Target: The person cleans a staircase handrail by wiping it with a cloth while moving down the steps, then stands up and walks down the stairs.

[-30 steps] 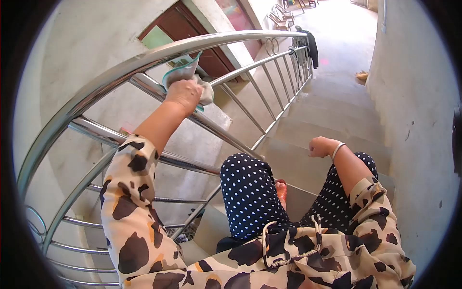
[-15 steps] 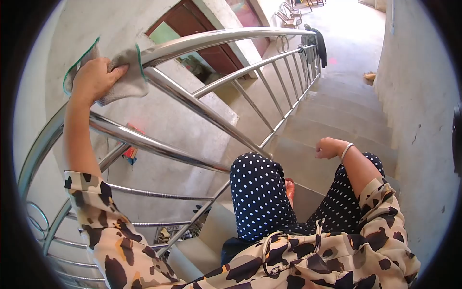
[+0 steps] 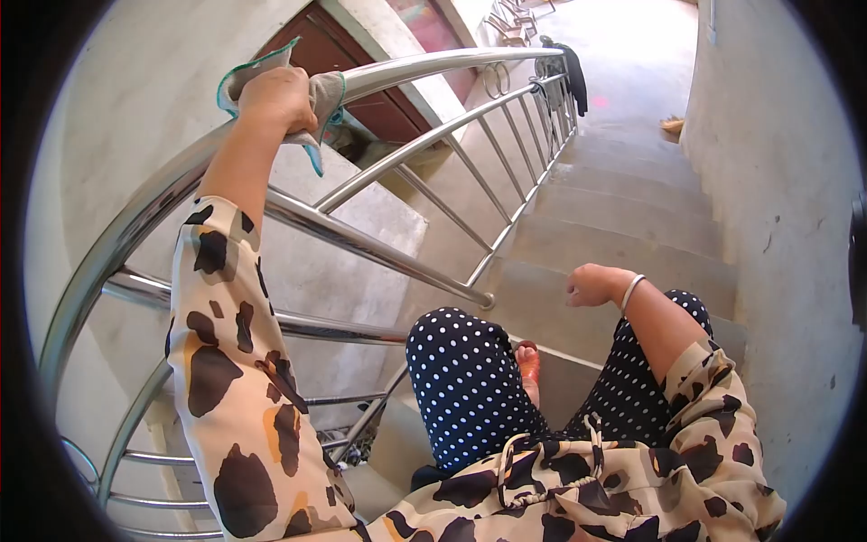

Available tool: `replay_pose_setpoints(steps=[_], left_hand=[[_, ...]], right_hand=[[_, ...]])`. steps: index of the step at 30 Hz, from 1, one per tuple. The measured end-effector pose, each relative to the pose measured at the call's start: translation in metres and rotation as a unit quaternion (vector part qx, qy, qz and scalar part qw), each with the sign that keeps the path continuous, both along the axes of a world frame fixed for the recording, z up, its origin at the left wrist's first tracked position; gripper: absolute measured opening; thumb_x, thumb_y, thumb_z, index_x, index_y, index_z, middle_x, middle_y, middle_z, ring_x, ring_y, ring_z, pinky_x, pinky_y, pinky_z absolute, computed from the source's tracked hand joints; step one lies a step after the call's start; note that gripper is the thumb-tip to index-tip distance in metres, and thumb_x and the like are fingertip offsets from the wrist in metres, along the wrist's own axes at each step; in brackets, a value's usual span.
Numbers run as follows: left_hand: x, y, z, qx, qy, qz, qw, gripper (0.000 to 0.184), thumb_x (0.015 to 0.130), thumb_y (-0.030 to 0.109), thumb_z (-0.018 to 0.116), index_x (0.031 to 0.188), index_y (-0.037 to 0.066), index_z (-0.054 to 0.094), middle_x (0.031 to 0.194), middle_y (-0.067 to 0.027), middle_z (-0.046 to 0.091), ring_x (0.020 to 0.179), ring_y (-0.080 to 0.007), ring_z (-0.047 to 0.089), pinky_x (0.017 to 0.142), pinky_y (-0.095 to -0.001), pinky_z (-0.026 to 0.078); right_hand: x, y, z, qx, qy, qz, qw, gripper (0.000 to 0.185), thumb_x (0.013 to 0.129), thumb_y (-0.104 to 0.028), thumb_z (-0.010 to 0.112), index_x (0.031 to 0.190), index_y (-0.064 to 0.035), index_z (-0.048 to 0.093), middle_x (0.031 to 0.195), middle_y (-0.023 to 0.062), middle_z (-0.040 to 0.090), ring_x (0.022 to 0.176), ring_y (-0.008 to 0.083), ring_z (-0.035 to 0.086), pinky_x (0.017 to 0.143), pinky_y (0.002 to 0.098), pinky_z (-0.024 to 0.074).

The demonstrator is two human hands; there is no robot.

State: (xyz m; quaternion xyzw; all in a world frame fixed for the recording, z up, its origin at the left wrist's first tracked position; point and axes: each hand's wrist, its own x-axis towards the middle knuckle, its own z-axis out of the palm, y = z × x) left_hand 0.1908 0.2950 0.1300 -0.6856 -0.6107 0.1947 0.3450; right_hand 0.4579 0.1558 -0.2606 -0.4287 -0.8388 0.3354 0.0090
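My left hand point(image 3: 276, 98) is closed on a grey cloth point(image 3: 327, 90) with a green edge. The cloth is wrapped over the top tube of the shiny metal handrail point(image 3: 415, 65), pressed against it. My right hand point(image 3: 591, 285), with a pale bracelet point(image 3: 632, 294) at its wrist, is held curled above my right knee, touching neither the railing nor the wall. Its fingers are folded in, and nothing shows in them.
Concrete steps point(image 3: 623, 230) lead down ahead between the railing and a rough wall point(image 3: 777, 235). A dark cloth point(image 3: 573, 79) hangs on the railing's lower end. Chairs point(image 3: 510, 23) stand on the floor below, and a brown door point(image 3: 339, 68) is at left.
My left hand has slid the cloth forward along the handrail, away from me, and my arm is stretched further out. The right hand stays curled near my knee.
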Motion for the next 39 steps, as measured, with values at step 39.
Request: replay_pose_setpoints(steps=[39], left_hand=[[0.029,0.027,-0.059,-0.020,0.028,-0.076,0.997,0.030,0.075,0.008,0.058,0.106,0.008,0.057,0.105,-0.0097,0.062,0.098,-0.0200,0.060,0.075,-0.0319,0.051]], right_hand=[[0.003,-0.023,-0.020,-0.077,-0.050,-0.017,0.996,0.032,0.075,-0.032,0.058,0.081,-0.0017,0.065,0.080,0.0153,0.065,0.076,0.0299,0.062,0.070,0.0382,0.0487]])
